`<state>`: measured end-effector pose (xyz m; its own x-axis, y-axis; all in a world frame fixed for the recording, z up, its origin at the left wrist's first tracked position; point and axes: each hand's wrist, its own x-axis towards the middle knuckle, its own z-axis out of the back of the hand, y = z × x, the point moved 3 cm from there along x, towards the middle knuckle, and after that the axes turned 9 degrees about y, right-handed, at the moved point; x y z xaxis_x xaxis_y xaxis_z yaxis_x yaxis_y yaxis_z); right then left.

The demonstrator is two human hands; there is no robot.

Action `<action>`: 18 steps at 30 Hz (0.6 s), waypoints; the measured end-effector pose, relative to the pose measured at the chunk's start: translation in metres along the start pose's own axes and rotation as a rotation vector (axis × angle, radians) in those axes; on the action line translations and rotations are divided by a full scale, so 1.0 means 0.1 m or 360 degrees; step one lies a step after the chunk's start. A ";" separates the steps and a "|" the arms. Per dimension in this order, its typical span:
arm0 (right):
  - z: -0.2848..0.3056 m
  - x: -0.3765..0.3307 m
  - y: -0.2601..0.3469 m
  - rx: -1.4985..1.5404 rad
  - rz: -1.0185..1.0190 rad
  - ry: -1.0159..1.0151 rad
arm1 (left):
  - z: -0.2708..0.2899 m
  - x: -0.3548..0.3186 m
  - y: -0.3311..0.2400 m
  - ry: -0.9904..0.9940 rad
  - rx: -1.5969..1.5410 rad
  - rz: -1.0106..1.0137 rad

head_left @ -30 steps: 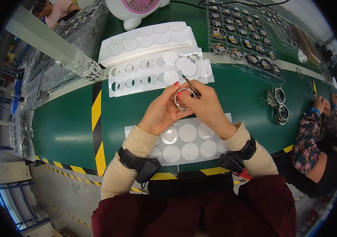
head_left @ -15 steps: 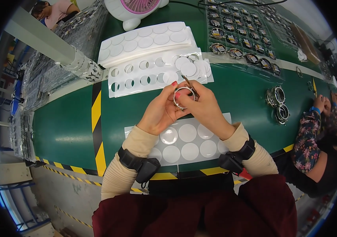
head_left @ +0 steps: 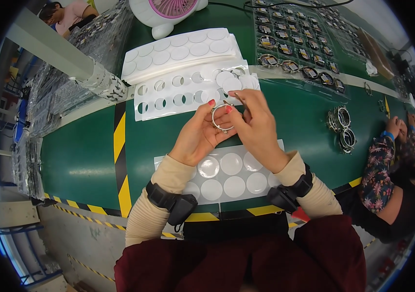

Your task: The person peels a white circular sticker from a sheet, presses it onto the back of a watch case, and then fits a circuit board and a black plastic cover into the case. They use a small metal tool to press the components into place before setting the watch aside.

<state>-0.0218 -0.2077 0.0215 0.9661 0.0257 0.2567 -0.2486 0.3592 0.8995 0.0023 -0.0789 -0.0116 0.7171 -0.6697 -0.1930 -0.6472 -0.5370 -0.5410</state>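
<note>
My left hand [head_left: 195, 141] is closed on a thin silver metal ring [head_left: 213, 119], held tilted between thumb and fingers. Close by on its right, my right hand [head_left: 260, 136] has a thin, dark, pointed tool [head_left: 238, 98] like tweezers in its fingers. The right thumb is at the ring's upper right edge; whether it touches is unclear. Under my wrists lies a sheet of round white stickers [head_left: 231, 164]. Beyond my fingers is a partly emptied sticker sheet [head_left: 168, 113] with round holes, and loose white discs [head_left: 232, 85] lie at its right end.
A stack of white disc sheets [head_left: 178, 51] and a white-and-pink fan [head_left: 168, 12] stand behind. At the back right is a clear tray [head_left: 295, 44] of round parts. Several metal rings [head_left: 345, 138] are piled at right, near a co-worker's floral sleeve [head_left: 380, 160]. A post [head_left: 56, 48] rises at left.
My right hand has shifted slightly right and its index finger has lifted away from the ring, turning the tool. The right thumb has left the ring's inside. My left hand stays nearly still.
</note>
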 end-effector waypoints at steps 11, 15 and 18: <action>-0.04 -0.07 0.11 -0.0571 0.0523 0.0266 | -0.08 -0.03 -0.06 -0.0057 0.0234 -0.0085; -0.04 -0.06 0.09 -0.0558 0.0518 0.0254 | -0.06 -0.03 -0.04 -0.0092 0.0255 -0.0073; -0.05 -0.06 0.10 -0.0587 0.0510 0.0257 | -0.05 -0.03 -0.04 -0.0081 0.0262 -0.0073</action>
<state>-0.0299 -0.2000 0.0268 0.8510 0.3218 0.4151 -0.5213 0.6139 0.5928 0.0020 -0.0773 -0.0050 0.7598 -0.6173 -0.2042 -0.5656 -0.4725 -0.6759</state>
